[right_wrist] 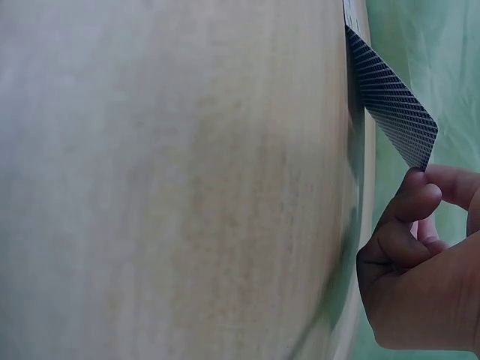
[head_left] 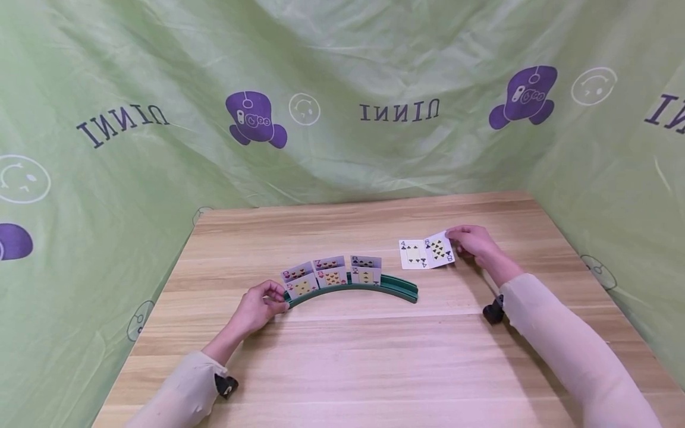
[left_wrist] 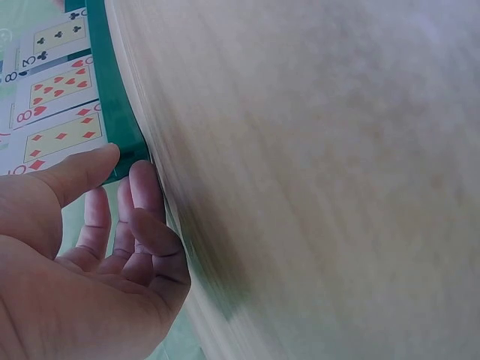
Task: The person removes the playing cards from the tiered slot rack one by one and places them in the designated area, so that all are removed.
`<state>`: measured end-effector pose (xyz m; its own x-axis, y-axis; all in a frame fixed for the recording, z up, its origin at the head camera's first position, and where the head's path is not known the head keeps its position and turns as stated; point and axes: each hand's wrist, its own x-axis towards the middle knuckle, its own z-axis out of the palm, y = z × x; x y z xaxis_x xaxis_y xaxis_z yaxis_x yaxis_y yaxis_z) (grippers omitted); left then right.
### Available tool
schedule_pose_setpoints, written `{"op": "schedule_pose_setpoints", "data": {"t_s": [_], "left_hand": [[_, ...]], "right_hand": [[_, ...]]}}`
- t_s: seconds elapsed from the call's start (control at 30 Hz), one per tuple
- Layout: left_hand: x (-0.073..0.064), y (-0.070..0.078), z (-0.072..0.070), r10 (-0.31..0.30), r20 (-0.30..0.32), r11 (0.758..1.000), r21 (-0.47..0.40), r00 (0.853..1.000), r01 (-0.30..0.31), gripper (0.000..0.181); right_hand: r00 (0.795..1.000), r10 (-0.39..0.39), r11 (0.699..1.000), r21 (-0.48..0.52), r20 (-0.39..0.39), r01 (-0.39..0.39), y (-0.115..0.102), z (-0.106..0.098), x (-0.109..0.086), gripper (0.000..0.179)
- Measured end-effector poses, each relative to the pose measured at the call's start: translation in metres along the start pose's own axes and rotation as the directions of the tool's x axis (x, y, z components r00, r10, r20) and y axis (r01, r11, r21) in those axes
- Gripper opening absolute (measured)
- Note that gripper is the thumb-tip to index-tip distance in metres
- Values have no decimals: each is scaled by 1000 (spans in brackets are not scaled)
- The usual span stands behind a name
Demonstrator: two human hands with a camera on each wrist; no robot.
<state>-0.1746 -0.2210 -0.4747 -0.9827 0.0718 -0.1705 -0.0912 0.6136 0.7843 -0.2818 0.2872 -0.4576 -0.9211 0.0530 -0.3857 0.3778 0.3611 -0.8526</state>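
Note:
A curved green playing-card holder (head_left: 398,289) stands on the table. In it, several playing cards lean upright in two rows, with a three of clubs (head_left: 366,276), an eight of hearts (head_left: 333,277) and a diamonds card (head_left: 302,287) in front. My left hand (head_left: 260,306) pinches the holder's left end, the thumb (left_wrist: 105,159) on top and a finger against the side. Beyond the holder's right end, my right hand (head_left: 473,242) pinches an eight of clubs (head_left: 439,249) by its right edge. That card tilts up, its patterned back (right_wrist: 390,101) showing in the right wrist view.
A four of clubs (head_left: 413,254) lies face up on the wooden table (head_left: 342,362), touching or just under the eight's left edge. Green printed cloth (head_left: 342,154) hangs behind the table and at both sides. Small black devices (head_left: 493,311) sit at both wrists.

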Motion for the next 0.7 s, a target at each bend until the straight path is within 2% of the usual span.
{"op": "schedule_pose_setpoints", "data": {"t_s": [0.33, 0.7], "left_hand": [[1, 0, 1, -6, 1, 1000, -2, 1000, 6, 24], [0, 1, 0, -4, 1, 1000, 2, 1000, 4, 24]], "right_hand": [[1000, 3, 998, -58, -1, -3, 2, -1, 0, 46], [1000, -8, 997, -73, 13, 9, 4, -7, -4, 46]]}}
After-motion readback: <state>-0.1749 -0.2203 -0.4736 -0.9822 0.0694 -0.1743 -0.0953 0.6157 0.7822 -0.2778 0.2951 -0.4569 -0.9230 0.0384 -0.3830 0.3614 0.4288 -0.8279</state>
